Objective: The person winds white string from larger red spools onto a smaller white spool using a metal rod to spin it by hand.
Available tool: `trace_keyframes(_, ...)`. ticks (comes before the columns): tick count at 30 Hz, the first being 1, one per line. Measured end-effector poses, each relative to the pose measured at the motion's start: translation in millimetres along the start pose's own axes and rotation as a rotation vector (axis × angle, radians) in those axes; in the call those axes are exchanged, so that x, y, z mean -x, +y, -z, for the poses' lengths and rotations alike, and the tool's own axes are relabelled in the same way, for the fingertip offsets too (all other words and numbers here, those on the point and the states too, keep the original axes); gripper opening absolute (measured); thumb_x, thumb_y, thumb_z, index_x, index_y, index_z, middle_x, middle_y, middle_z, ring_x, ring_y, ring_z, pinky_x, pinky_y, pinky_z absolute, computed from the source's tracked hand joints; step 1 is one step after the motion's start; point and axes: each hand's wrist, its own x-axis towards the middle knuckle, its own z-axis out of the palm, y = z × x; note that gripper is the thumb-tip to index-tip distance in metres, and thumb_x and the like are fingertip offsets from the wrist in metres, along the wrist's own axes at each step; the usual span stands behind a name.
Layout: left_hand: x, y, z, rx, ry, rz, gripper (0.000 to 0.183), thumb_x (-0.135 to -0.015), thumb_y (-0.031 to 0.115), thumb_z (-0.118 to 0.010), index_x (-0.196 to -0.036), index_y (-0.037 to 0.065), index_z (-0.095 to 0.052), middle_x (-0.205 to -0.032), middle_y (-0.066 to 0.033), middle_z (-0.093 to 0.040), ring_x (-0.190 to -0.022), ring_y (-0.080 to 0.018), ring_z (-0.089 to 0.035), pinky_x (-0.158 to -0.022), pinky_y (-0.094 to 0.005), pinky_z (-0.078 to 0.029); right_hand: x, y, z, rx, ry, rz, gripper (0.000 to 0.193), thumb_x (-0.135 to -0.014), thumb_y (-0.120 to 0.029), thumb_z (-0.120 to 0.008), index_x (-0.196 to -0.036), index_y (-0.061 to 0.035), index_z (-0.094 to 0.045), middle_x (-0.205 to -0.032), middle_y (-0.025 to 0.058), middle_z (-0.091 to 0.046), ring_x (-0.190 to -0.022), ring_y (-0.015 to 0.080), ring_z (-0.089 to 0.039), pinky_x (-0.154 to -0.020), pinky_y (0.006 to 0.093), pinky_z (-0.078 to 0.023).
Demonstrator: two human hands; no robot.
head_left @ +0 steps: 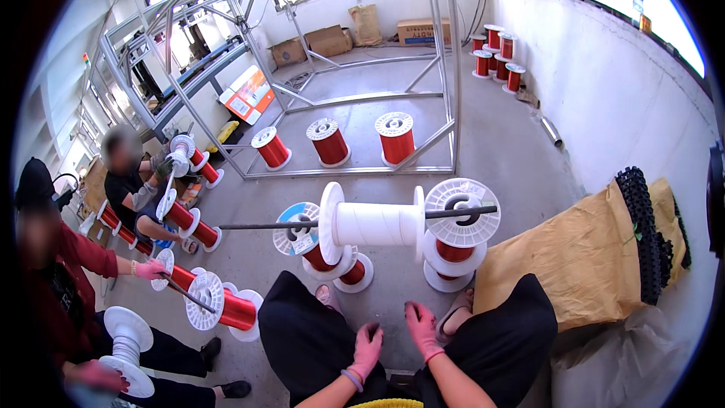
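Note:
My left hand (368, 349), in a pink glove, hovers between my knees with its fingers loosely bent and holds nothing. Beside it, my right hand (423, 330), also gloved in pink, is empty with its fingers slightly apart. In front of both hands, untouched, a white spool (377, 224) wound with white material lies sideways on a dark rod (257, 227). The rod runs through the spool and rests on stacked red wire spools, the left stack (297, 230) and the right stack (457, 245).
Brown paper-wrapped bundles (559, 257) with black bristly strips lie right. Ahead stands a metal frame (347, 171) with red wire spools (396, 140). At left, a co-worker in dark red (72, 257) grips a rod and a white spool; another person (128, 181) works farther off.

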Motion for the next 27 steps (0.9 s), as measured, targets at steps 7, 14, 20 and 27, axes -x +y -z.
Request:
trace_keyframes(7,37,85,-45,0.091,0.025,-0.141,0.037,-0.090,0.010,-0.062,-0.122,0.001,-0.046,-0.108,-0.0093,-0.055,-0.094,-0.0166,-0.056,-0.082,-0.0303,-0.049,-24,-30,40,-0.229,0.121,-0.031,0.026,-0.092,-0.023,-0.058,-0.092,0.0017,-0.063,-0.070,0.0099,-0.061,-0.064,0.0151,-0.055,-0.063,0.0311,-0.045)
trace_keyframes(14,-83,188,43,-0.294,0.375,-0.644,0.056,-0.080,0.018,-0.075,-0.125,0.001,-0.046,-0.114,-0.0106,-0.048,-0.099,-0.0210,-0.052,-0.086,-0.0344,-0.046,-156,-152,135,0.335,0.293,0.620,0.020,-0.084,-0.013,-0.062,-0.102,-0.0075,-0.064,-0.101,0.0086,-0.063,-0.095,0.0278,-0.059,-0.084,0.0399,-0.045)
trace_keyframes(20,-171,241,62,-0.475,0.294,-0.354,0.061,-0.083,0.041,-0.071,-0.121,-0.004,-0.054,-0.118,-0.0172,-0.053,-0.104,-0.0244,-0.053,-0.089,-0.0336,-0.044,-191,-144,140,0.839,-0.056,0.655,0.027,-0.081,-0.020,-0.063,-0.106,-0.0081,-0.064,-0.112,0.0077,-0.060,-0.112,0.0256,-0.052,-0.099,0.0426,-0.037)
trace_keyframes(27,-210,213,98,0.001,0.146,-0.183,0.051,-0.100,0.037,-0.045,-0.131,-0.002,-0.050,-0.123,-0.0162,-0.058,-0.111,-0.0201,-0.055,-0.095,-0.0308,-0.042,-139,-174,106,0.378,-0.287,0.279,0.050,-0.081,-0.041,-0.066,-0.111,-0.0020,-0.058,-0.110,0.0140,-0.059,-0.101,0.0325,-0.059,-0.089,0.0441,-0.046)
